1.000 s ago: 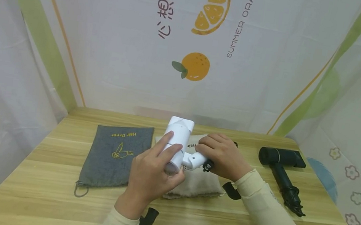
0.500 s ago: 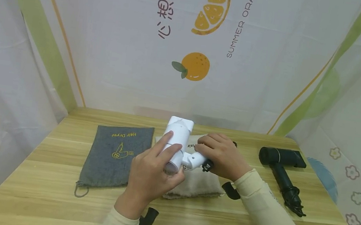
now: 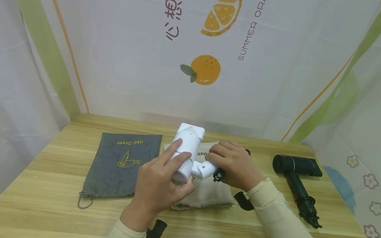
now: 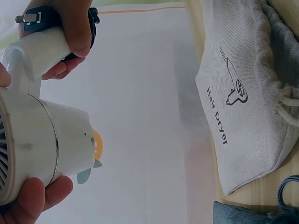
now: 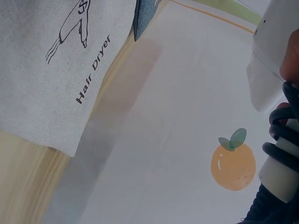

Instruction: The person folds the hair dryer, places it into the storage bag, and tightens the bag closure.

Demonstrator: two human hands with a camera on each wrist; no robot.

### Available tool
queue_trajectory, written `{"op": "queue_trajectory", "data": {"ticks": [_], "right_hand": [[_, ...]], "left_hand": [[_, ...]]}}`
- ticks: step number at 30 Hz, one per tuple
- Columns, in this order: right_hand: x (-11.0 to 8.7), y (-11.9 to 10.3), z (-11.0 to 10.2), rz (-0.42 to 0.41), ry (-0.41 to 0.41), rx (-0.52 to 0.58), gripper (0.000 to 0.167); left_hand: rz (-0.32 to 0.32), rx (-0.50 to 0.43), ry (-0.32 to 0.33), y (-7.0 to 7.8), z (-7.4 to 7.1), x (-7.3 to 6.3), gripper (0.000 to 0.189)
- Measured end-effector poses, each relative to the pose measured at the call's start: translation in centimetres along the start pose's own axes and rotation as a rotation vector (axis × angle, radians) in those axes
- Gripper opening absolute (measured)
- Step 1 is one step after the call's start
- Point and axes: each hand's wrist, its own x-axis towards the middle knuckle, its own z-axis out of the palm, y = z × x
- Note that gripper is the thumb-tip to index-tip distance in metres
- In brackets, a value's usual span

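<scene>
A white hair dryer is held up over the beige cloth bag in the head view. Its barrel lies in my left hand, with fingers spread along the side. My right hand grips the handle, which joins the barrel at a hinge. A dark cord is coiled round that handle in the right wrist view. The plug sticks out near the right hand in the left wrist view. Printing on the bag reads "Hair Dryer"; the dryer and hands cover part of it in the head view.
A dark grey drawstring bag lies flat at left on the wooden table. Toward the right edge rests a black hair dryer, its cord wound round the handle. A printed white curtain stands behind the table.
</scene>
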Motion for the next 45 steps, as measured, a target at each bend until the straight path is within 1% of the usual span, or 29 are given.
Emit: {"op": "queue_trajectory", "data": {"ticks": [5,11,21,29,33,37,43,45], "right_hand": [[0.07,0.00,-0.05,-0.007,0.010,-0.005,0.043],[0.23,0.02,0.02,-0.021,-0.006,-0.015,0.042],[0.26,0.38,0.38,-0.061,0.023,-0.020,0.044],[0.62,0.74,0.36,-0.076,0.027,0.002,0.035],[0.69,0.84,0.36,-0.089,0.022,0.012,0.033],[0.69,0.92,0.34,-0.099,0.034,0.010,0.032],[0.16,0.83,0.30,-0.084,0.028,0.013,0.030],[0.15,0.78,0.28,-0.085,0.027,0.009,0.033]], "left_hand": [[0.002,0.005,0.004,0.05,0.00,0.00,0.041],[0.002,0.010,0.007,0.04,-0.03,-0.10,0.041],[-0.003,0.001,0.016,0.10,0.01,-0.12,0.041],[-0.006,0.009,0.019,0.16,-0.03,-0.02,0.041],[-0.005,0.015,0.018,0.20,-0.07,-0.05,0.041],[0.001,0.018,0.026,0.30,-0.01,0.00,0.041],[0.016,0.008,0.034,0.44,0.25,0.07,0.041],[0.017,0.012,0.030,0.43,0.22,0.11,0.041]]}}
